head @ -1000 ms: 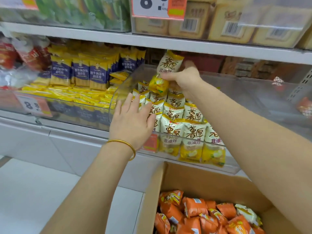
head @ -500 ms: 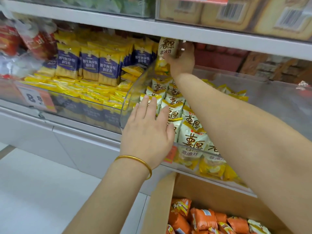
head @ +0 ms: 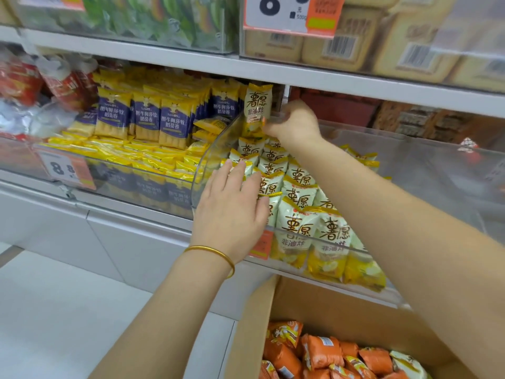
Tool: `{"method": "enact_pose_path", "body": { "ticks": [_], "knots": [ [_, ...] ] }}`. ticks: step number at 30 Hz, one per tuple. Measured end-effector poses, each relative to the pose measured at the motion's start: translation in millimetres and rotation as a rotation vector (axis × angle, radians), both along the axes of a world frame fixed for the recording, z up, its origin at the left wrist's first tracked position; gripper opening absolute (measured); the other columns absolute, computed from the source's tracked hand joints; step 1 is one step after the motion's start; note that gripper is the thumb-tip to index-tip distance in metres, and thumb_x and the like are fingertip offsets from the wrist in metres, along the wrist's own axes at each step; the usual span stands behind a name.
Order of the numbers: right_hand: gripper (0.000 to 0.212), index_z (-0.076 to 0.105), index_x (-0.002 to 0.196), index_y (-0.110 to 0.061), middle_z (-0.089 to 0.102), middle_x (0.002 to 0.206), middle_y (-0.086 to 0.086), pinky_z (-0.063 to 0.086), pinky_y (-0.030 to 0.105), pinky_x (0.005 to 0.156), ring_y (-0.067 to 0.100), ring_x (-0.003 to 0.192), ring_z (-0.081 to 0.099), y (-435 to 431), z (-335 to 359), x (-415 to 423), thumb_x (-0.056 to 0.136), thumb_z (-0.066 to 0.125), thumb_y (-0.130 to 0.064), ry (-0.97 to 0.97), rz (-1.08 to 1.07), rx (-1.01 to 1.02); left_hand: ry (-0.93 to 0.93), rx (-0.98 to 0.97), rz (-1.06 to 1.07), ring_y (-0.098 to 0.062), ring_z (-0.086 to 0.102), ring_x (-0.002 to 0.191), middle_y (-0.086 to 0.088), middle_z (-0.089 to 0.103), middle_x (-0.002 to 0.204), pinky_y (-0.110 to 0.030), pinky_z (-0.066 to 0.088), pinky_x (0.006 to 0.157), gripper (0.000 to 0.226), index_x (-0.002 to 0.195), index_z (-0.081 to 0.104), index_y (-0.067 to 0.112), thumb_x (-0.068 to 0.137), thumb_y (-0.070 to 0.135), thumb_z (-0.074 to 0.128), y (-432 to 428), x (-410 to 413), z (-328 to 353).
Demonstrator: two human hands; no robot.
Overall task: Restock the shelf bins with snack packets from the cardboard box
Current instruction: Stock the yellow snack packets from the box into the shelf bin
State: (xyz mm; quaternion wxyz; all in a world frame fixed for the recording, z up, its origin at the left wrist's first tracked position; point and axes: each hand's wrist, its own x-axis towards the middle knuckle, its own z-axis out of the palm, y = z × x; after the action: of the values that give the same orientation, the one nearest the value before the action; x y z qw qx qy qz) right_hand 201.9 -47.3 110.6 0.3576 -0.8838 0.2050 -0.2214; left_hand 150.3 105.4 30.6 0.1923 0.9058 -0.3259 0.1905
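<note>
On the white supermarket shelf (head: 191, 68), my right hand (head: 296, 124) has lifted the white-and-yellow snack packet (head: 257, 108) to the back of the clear plastic bin (head: 213, 157), pinching it upright. My left hand (head: 232, 212) lies flat, fingers relaxed, on the front packets (head: 297, 228). Release seems next.

A white-and-yellow snack packet (head: 257, 110) with dark brown lettering stands upright at the back left of the clear plastic shelf bin (head: 216, 149), just under the shelf above, pinched at its right edge by the right hand (head: 295, 124). Below it, matching packets (head: 300, 222) fill the bin in overlapping rows that slope down to the front wall, where the front ones stand pressed against the plastic. The left hand (head: 232, 212) lies flat on the packets at the bin's front left corner. The open cardboard box (head: 254, 324) sits below the bin, holding a heap of orange packets (head: 322, 354) and one pale packet (head: 407, 363) at the right.
</note>
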Motion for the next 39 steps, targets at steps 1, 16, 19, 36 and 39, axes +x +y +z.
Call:
{"method": "enact_pose_path", "body": {
  "ticks": [1, 16, 19, 36, 39],
  "knots": [
    [0.051, 0.051, 0.127, -0.008, 0.056, 0.125, 0.007, 0.047, 0.03, 0.095, 0.023, 0.116, 0.055, 2.7, 2.3, -29.1, 0.083, 0.073, -0.023, -0.051, 0.052, 0.033, -0.021, -0.015, -0.021, -0.033, 0.034, 0.136, -0.013, 0.048, 0.14, -0.046, 0.026, 0.112, 0.062, 0.129, 0.055, 0.012, 0.086, 0.043, 0.022, 1.2, -2.8, 3.7],
    [0.017, 0.065, 0.105, -0.007, 0.066, 0.103, 0.01, 0.051, 0.03, 0.073, 0.023, 0.089, 0.065, -56.2, -177.6, -351.5, 0.089, 0.062, -0.011, 0.807, 0.287, -0.026, -0.015, 0.333, -0.669, -0.035, 0.052, 0.112, -0.013, 0.059, 0.126, -0.048, 0.049, 0.089, 0.037, 0.098, 0.07, 0.01, 0.085, 0.024, 0.037, -2.5, -180.4, -54.3],
    [0.02, 0.064, 0.107, -0.008, 0.064, 0.105, 0.008, 0.049, 0.032, 0.081, 0.026, 0.102, 0.062, -76.0, -222.3, -363.8, 0.088, 0.057, -0.008, 0.903, 0.199, -0.141, 0.095, 0.34, -0.656, -0.036, 0.054, 0.11, -0.012, 0.061, 0.122, -0.047, 0.051, 0.088, 0.041, 0.096, 0.071, 0.011, 0.085, 0.027, 0.036, -1.9, -196.7, -67.8],
    [0.045, 0.04, 0.137, -0.015, 0.039, 0.142, 0.01, 0.04, 0.038, 0.096, 0.034, 0.136, 0.028, -71.5, -278.2, -448.0, 0.093, 0.05, -0.01, 1.516, 0.163, -0.506, 0.12, 0.462, -0.786, -0.032, 0.054, 0.111, -0.011, 0.061, 0.122, -0.048, 0.056, 0.072, 0.046, 0.096, 0.071, 0.013, 0.084, 0.032, 0.031, -27.5, -205.2, -99.8],
    [0.042, 0.044, 0.133, -0.011, 0.047, 0.136, 0.01, 0.041, 0.036, 0.093, 0.033, 0.133, 0.032, -74.0, -282.4, -457.5, 0.092, 0.051, -0.008, 1.465, 0.228, -0.67, 0.139, 0.477, -0.814, -0.031, 0.054, 0.112, -0.01, 0.061, 0.122, -0.047, 0.057, 0.07, 0.04, 0.098, 0.07, 0.014, 0.084, 0.03, 0.036, -32.5, -209.8, -100.0]
  ]
}}
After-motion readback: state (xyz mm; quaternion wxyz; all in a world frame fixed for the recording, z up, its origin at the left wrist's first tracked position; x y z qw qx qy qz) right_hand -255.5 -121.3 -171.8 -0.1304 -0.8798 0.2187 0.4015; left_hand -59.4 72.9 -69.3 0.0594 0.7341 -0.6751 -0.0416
